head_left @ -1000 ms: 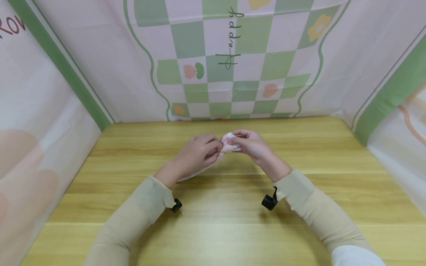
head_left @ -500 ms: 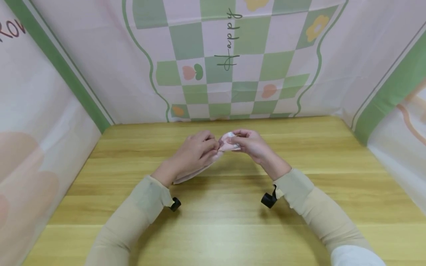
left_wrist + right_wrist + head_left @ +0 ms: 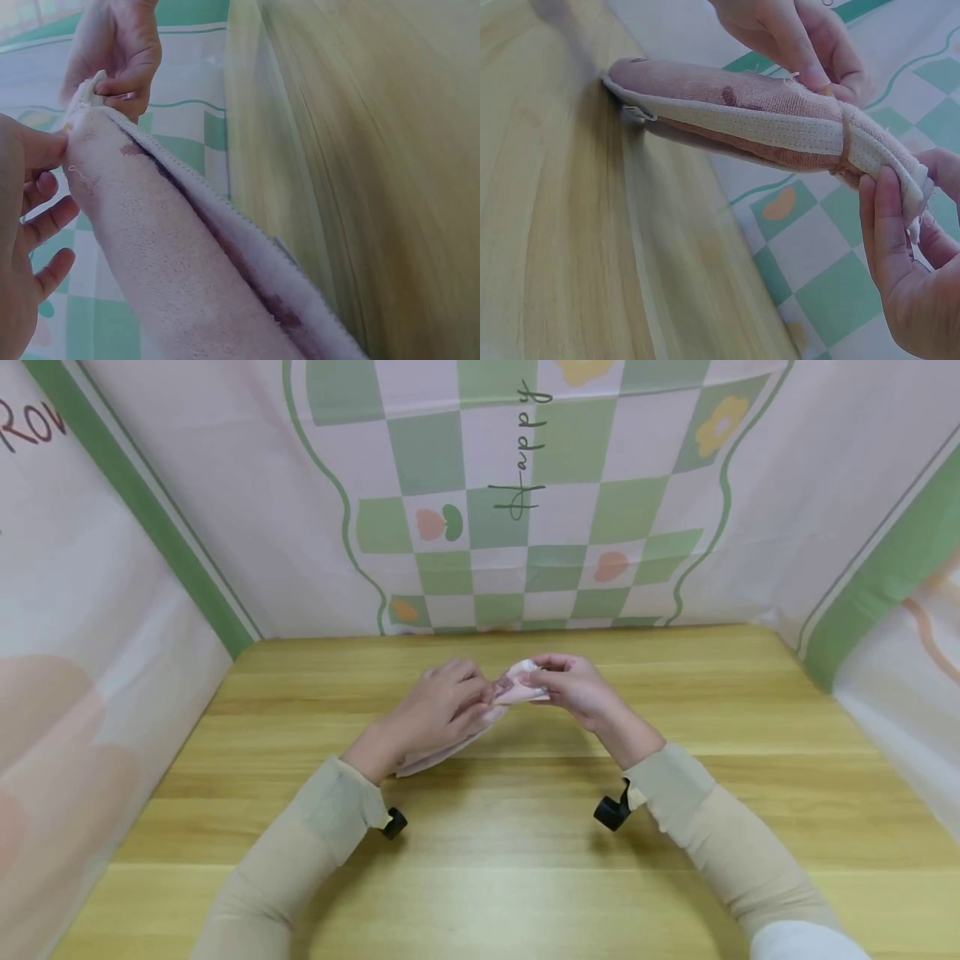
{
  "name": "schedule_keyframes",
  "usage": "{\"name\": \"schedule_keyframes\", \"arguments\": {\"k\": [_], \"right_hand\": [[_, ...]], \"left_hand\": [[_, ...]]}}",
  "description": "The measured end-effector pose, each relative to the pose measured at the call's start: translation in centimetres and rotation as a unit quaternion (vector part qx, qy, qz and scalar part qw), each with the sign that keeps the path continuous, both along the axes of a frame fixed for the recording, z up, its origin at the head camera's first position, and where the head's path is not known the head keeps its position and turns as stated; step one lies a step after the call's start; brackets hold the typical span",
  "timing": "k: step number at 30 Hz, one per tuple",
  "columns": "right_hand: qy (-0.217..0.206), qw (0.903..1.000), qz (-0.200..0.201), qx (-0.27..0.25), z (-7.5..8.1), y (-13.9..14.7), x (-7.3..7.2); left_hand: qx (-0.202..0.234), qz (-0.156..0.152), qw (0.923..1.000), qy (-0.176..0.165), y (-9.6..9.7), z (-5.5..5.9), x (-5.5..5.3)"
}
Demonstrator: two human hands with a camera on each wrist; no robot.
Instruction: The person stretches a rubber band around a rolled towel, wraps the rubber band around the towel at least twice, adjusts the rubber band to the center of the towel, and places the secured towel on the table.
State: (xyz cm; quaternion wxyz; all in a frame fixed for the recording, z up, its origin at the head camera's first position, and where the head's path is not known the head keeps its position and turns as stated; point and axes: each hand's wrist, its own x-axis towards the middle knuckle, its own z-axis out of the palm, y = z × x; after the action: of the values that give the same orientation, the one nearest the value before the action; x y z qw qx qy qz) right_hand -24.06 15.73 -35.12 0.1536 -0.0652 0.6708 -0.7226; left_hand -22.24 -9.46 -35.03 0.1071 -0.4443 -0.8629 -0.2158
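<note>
A pink towel (image 3: 727,105) with a pale hemmed edge is folded into a long bundle and held up over the table. A thin brownish rubber band (image 3: 845,139) circles it near its narrow end. My left hand (image 3: 442,706) pinches the towel's upper side close beside the band, thumb and index together, other fingers loosely bent. At the tip beyond the band, my right hand (image 3: 577,689) grips the towel between thumb and fingers. In the head view the left hand covers much of the towel; its far end slants down toward the wooden tabletop.
The wooden table (image 3: 480,877) reaches back to a printed cloth (image 3: 495,560) with green and white checks. Cloth walls stand at the left and right. A black wrist camera (image 3: 612,812) hangs below the right sleeve, another black camera (image 3: 394,823) below the left.
The right hand has shifted slightly right, and a little more of the towel shows between the hands. The left hand has moved slightly left, still pinching.
</note>
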Motion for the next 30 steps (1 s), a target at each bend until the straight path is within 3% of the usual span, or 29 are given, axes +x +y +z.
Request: {"name": "schedule_keyframes", "arguments": {"k": [6, 30], "right_hand": [[-0.003, 1.0000, 0.000, -0.007, 0.11, 0.16, 0.08], [-0.019, 0.9996, -0.012, -0.020, -0.09, 0.63, -0.39]], "left_hand": [[-0.002, -0.001, 0.9999, -0.014, -0.18, -0.17, 0.21], [0.016, -0.011, 0.9998, -0.004, -0.75, -0.61, 0.07]]}}
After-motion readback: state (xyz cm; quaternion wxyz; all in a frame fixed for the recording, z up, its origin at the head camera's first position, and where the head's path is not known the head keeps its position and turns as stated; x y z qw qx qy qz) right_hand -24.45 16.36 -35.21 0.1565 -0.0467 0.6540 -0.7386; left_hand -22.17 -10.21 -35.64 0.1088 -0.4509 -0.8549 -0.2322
